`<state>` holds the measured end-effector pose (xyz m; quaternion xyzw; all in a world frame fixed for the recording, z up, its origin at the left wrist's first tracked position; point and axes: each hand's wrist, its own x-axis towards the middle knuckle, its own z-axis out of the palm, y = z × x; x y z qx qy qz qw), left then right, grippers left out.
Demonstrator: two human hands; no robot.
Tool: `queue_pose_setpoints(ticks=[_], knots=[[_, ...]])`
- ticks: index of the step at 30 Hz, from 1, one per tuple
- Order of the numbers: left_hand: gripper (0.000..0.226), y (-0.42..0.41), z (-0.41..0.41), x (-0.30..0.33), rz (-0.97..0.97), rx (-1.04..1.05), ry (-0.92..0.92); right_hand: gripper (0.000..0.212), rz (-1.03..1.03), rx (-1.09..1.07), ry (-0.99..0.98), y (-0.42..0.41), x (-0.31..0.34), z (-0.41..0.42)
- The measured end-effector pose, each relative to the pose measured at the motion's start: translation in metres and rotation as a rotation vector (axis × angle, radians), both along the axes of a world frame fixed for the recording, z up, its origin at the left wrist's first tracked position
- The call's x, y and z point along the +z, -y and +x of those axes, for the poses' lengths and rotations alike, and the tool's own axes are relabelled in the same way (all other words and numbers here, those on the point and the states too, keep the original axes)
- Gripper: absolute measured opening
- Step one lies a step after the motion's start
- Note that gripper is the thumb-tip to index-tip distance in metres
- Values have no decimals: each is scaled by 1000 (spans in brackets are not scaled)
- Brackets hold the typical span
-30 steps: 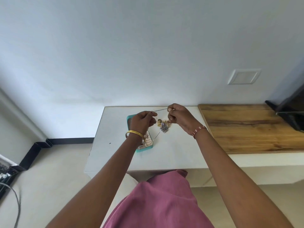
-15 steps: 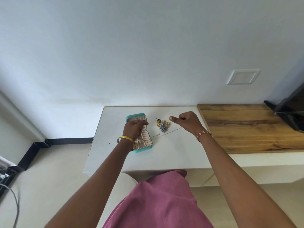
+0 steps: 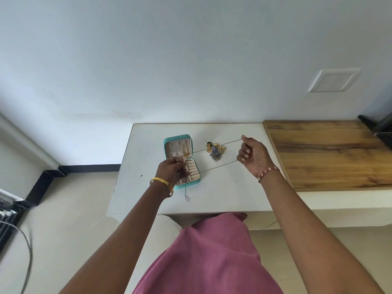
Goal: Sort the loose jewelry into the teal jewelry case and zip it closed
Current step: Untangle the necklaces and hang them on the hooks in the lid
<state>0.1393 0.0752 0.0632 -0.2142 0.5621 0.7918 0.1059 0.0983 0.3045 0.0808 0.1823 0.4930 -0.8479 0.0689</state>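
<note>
Open teal case (image 3: 182,159) on a white tabletop (image 3: 222,192), its lid standing at the far end, its pale interior divided into slots. The left hand (image 3: 172,171) hovers over the near half of the case, fingers (image 3: 180,159) curled and pinching one end of a thin chain (image 3: 218,167). The right hand (image 3: 253,156), fingers curled, holds the chain's loop; two taut strands run between the hands. A heap of gold and silver jewelry (image 3: 215,150) lies between the two sets of fingers, under the strands. Bare tabletop extends nearward from the fingers to the front edge, and leftward to the left edge. A wooden top (image 3: 331,153) adjoins just right of the right fingers. Wall lies beyond.
</note>
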Motion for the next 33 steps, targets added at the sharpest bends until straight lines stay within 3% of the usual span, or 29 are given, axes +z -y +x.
queue_pose_setpoints(ticks=[4, 12, 19, 23, 29, 33], knots=[[22, 4, 3, -10, -32, -98, 9, 37, 10, -75, 17, -3, -10, -5], [13, 4, 10, -20, 35, -98, 32, 27, 147, -99, 85, -1, -27, -3], [16, -7, 9, -17, 31, -140, 23, 24, 603, 113, 94, 17, -41, 5], [17, -14, 6, -13, -3, -176, 5, 12, 773, 291, 51, 28, -40, 7], [13, -24, 2, -11, -62, -207, -15, 8, 466, 548, -59, 49, -22, 17], [13, -27, 1, -9, -54, -212, -20, 8, 593, 602, -118, 56, -15, 21]])
